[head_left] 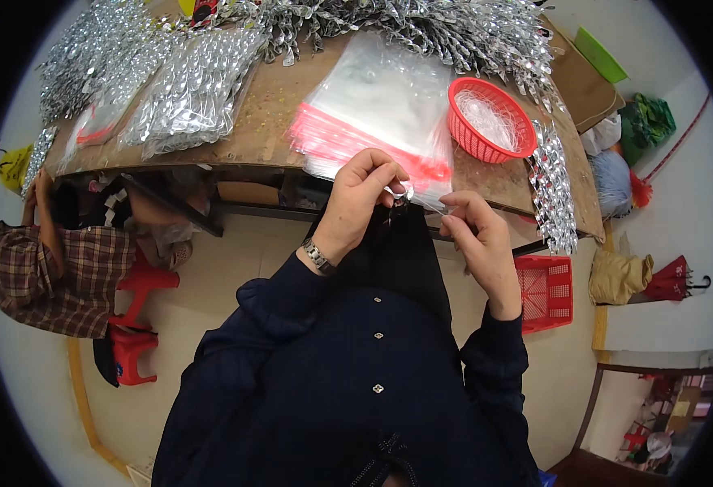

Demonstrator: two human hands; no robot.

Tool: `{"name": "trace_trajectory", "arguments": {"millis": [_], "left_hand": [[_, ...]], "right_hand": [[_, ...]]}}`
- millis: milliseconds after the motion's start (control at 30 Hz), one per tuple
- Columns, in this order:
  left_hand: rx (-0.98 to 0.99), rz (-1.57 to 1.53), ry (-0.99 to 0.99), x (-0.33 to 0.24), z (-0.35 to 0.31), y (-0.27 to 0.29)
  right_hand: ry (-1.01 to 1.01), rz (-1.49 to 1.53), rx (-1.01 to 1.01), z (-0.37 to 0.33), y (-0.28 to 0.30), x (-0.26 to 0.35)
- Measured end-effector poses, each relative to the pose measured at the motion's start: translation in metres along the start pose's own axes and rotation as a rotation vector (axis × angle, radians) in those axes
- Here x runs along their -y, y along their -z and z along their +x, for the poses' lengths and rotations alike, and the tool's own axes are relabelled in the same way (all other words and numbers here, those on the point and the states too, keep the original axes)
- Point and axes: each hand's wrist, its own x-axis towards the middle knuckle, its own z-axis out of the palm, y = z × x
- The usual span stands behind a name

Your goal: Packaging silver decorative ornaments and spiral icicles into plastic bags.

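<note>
My left hand [355,203], with a metal watch on its wrist, is closed in a pinch on a small shiny silver ornament [404,193]. Opposite it, my right hand [482,243] pinches what looks like a fine transparent thread [434,210] running toward the silver piece. Both hands are held just off the table's front edge. Beyond them lies a stack of transparent plastic bags [389,85] with red-edged openings. A red plastic basket [462,134] with a tangle of fine white threads [489,118] stands to the right of the bags.
Silver strands [470,32] heap along the back of the wooden table [271,122]; bagged ones [198,89] lie left. More strands [553,191] hang over the right edge. A red crate [545,296] sits on the floor. Another person [56,272] is at the left, near red stools [137,349].
</note>
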Motion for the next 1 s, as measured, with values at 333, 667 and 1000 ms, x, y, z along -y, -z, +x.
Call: {"name": "trace_trajectory", "arguments": {"millis": [333,667,1000], "left_hand": [[0.017,-0.064,0.003,-0.005,0.002,0.005],[0.018,-0.026,-0.045,-0.028,0.014,0.01],[-0.009,0.004,-0.018,-0.041,0.026,0.01]], "right_hand": [[-0.175,0.456,0.173,0.005,0.014,-0.004],[-0.064,0.966,0.358,0.011,0.014,-0.003],[0.08,0.794,0.244,0.025,0.036,0.003]]}}
